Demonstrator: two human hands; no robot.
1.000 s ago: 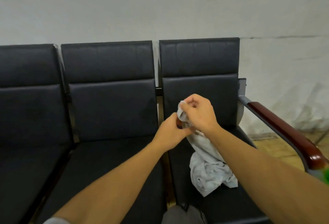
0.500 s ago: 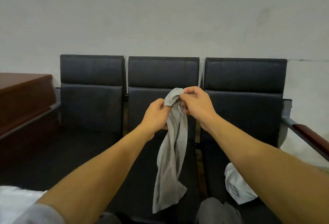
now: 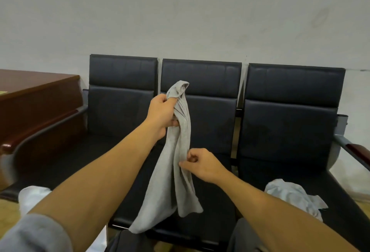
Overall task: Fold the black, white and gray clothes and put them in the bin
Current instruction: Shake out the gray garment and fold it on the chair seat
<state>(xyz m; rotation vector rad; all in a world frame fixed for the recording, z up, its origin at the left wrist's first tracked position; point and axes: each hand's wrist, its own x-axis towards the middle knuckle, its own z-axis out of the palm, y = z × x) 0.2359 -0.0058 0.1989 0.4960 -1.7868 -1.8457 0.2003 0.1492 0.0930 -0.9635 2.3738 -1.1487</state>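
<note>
You are holding the gray garment [image 3: 178, 151] bunched at frame centre: left hand [image 3: 162, 114] gripping its top, right hand [image 3: 200, 164] pinching an edge lower down. It is hanging limp and light; take hold at corners to spread it.

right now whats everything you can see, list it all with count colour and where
gray garment: 1, gray, hanging in front of the middle seat, held up by both hands
pale garment: 1, whitish gray, crumpled on the right seat
white cloth: 1, white, lower left, partly hidden by the arm
seats: 3, black, in a row against the wall
wooden furniture: 1, reddish brown, far left
wall: 1, off-white, behind the seats
left hand: 1, grips the garment near its top
right hand: 1, pinches the garment midway down
</note>
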